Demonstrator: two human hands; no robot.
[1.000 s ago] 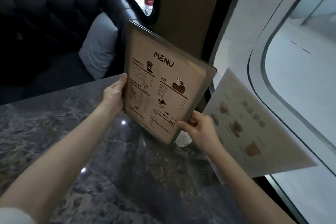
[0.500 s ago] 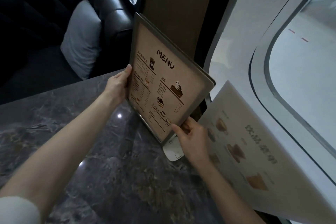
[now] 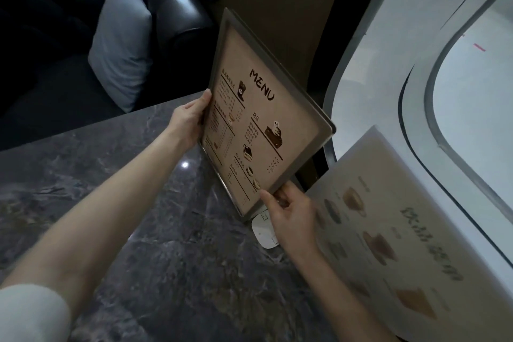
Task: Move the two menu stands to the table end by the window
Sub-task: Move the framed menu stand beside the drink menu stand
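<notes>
Holding the menu stand [image 3: 258, 130] by its 2 side edges, both hands are gripping it tight at the far right corner of the table [image 3: 144, 203]. The left hand [image 3: 188, 122] is pinching the left edge. The right hand [image 3: 288, 216] is pinching the bottom right edge. The second menu stand [image 3: 388, 230] is sitting along the table's right edge, just beside the window [image 3: 477, 97].

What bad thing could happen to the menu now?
The brown menu stand is tilted, gripped only at its edges by the left hand and right hand, so it might slip onto the marble table. It could also bump the pale menu stand beside it.
</notes>
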